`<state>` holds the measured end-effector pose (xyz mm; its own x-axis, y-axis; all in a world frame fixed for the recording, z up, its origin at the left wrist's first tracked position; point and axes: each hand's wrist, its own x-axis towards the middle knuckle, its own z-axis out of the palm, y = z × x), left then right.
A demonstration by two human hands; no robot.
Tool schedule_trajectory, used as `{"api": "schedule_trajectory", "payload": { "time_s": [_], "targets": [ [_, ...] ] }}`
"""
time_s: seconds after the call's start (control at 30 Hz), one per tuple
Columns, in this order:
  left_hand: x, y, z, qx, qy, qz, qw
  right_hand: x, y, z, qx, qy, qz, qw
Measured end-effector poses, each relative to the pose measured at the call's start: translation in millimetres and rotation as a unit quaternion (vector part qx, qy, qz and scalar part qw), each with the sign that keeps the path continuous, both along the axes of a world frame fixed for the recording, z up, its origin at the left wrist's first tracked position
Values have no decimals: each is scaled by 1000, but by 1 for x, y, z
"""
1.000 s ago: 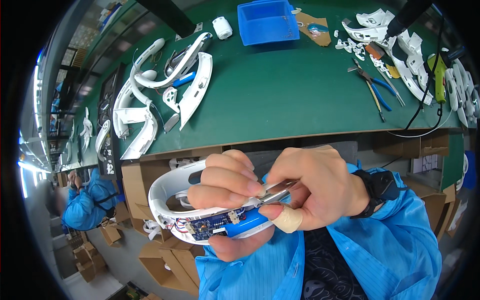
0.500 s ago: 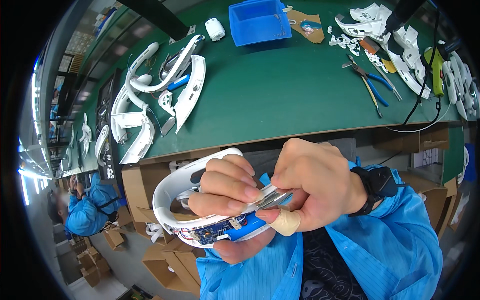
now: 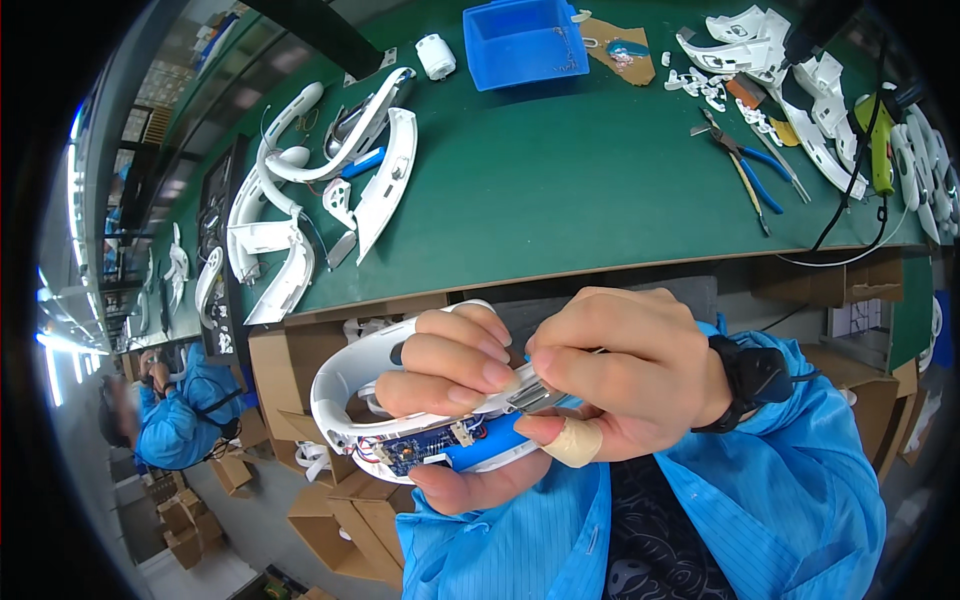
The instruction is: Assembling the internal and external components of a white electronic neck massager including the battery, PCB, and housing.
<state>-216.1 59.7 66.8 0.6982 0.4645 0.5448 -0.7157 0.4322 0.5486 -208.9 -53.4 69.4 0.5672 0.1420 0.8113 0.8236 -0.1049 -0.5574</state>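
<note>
The left grip (image 3: 445,365) is clamped on a white curved housing (image 3: 335,400), its fingers laid over the upper rim and its thumb pressed against the lower one. That spread seems meant to brace the shell from both sides while leaving the opened side bare: just below the fingers, a blue circuit board (image 3: 408,452) and a blue cylinder (image 3: 490,447) face the person. The housing is held in the air in front of the jacket (image 3: 500,550), on the body side of the counter (image 3: 560,180), probably so both wrists can bend freely close to the eyes.

The right grip (image 3: 632,362) is drawn together on a slim silvery piece (image 3: 535,397) at the housing's right end, with its taped thumb just beside the cylinder. The two grips nearly meet there, which would stop the shell from swinging under pressure.

Beyond the right grip, pliers (image 3: 752,165) lie on the counter, perhaps set on that side for an easy reach; ahead of the left grip lie loose white shells (image 3: 388,190).

The right fingers cover the far end of the silvery piece, so whether it is a tool or a fitted part is hard to say. The left fingers hide part of the housing's inner curve, and the left palm lies out of sight behind it.
</note>
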Motion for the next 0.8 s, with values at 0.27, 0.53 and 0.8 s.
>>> {"api": "schedule_trajectory", "payload": {
  "time_s": [0.27, 0.53, 0.8],
  "targets": [
    [1, 5, -2, 42, -18, 11, 999, -7, -3, 8, -37, 101, 8, 994],
    [1, -4, -3, 29, -30, 28, 999, -4, -8, 10, -109, 125, 15, 986],
    [3, 2, -3, 67, -52, 26, 996, -2, -4, 8, -83, 125, 6, 989]
  ]
}}
